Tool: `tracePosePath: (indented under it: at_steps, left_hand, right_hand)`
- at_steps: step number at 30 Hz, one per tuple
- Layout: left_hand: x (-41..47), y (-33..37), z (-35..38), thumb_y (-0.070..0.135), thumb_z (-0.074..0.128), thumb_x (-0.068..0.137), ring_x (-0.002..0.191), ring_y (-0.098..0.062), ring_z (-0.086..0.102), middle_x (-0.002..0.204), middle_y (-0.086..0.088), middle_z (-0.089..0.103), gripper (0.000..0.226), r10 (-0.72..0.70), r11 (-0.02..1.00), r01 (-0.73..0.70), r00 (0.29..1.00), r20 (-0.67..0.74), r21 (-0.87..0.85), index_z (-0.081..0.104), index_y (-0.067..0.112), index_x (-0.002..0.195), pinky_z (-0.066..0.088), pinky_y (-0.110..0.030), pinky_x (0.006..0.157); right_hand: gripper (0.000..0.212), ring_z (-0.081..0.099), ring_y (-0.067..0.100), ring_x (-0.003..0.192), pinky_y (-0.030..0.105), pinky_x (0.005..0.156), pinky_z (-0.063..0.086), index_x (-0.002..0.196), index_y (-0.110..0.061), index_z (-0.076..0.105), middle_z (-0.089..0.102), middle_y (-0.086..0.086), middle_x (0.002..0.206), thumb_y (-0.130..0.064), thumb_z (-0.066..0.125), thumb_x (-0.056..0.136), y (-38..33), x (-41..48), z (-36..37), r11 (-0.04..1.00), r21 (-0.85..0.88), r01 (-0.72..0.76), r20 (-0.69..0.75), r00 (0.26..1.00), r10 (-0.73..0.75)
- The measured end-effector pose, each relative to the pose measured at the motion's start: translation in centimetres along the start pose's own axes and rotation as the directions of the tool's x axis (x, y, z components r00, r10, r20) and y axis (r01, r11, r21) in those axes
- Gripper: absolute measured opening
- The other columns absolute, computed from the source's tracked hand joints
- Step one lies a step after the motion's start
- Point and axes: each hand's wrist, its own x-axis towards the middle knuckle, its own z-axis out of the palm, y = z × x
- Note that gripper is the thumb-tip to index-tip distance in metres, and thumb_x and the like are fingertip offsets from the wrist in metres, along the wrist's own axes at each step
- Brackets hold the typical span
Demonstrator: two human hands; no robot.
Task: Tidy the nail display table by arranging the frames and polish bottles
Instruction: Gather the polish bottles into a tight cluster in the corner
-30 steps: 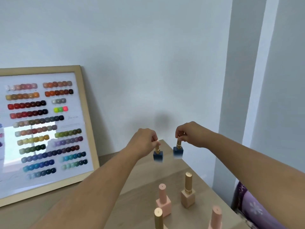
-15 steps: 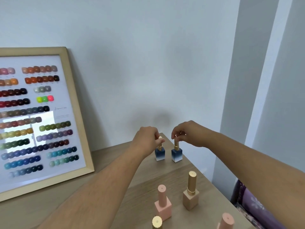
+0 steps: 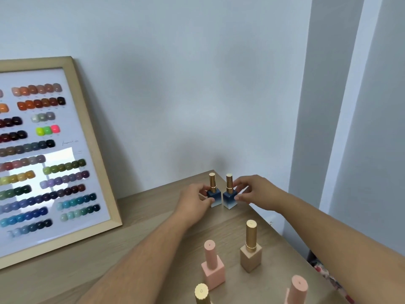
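Left of the two blue bottles, the frame (image 3: pixel 96 172) of colour samples leans on the wall; its small script is unreadable. The left hand (image 3: pixel 195 199) pinches the left blue bottle (image 3: pixel 213 195), the right hand (image 3: pixel 254 191) the right blue bottle (image 3: pixel 229 197), both standing at the bench (image 3: pixel 131 216) corner. Probably squaring them; next, release and bring the pink bottle (image 3: pixel 213 266).

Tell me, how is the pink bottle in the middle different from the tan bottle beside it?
The pink bottle has a matching pink cap; the tan bottle has a shiny gold cap with a ridged top. The pink bottle stands nearer the camera; the tan bottle stands farther right. Both stand upright on the table, with square bases, untouched.
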Motion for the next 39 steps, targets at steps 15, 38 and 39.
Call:
tracePosePath:
  at_steps: [15, 38, 39]
  left_hand:
    - [-0.2, 0.7, 1.8, 0.026, 0.083, 0.065, 0.087, -0.006, 0.062, 0.108, 0.006, 0.06, 0.057, -0.022, 0.99, 0.037, 0.994, 0.105, -0.139, 0.057, 0.028, 0.115, 0.046, -0.016, 0.067]
    - [0.6, 1.2, 1.1, 0.029, 0.076, 0.074, 0.098, -0.015, 0.058, 0.117, 0.001, 0.056, 0.066, -0.086, 0.995, 0.09, 0.993, 0.082, -0.05, 0.045, 0.021, 0.131, 0.048, -0.031, 0.088]
    - [0.2, 1.3, 0.6, 0.031, 0.076, 0.074, 0.096, -0.013, 0.058, 0.116, 0.003, 0.055, 0.067, -0.081, 0.995, 0.085, 0.993, 0.081, -0.049, 0.043, 0.021, 0.132, 0.047, -0.029, 0.085]
  right_hand:
    - [0.034, 0.064, 0.011, 0.073, 0.02, 0.065, 0.05, 0.11, -0.027, 0.062, 0.064, -0.008, 0.087, -0.018, 0.071, 0.079, 0.2, 0.2, 1.2, 0.996, 0.079, -0.052, -0.035, 0.998, 0.055]
    - [0.036, 0.062, 0.011, 0.078, 0.02, 0.068, 0.048, 0.113, -0.02, 0.061, 0.064, -0.005, 0.084, -0.02, 0.072, 0.079, -0.3, 0.8, 0.6, 0.999, 0.02, -0.051, -0.111, 0.992, 0.053]
    - [0.035, 0.062, 0.012, 0.08, 0.022, 0.07, 0.049, 0.112, -0.021, 0.062, 0.065, -0.006, 0.085, -0.022, 0.072, 0.078, -0.6, 0.3, 0.2, 0.999, 0.015, -0.044, -0.124, 0.991, 0.046]
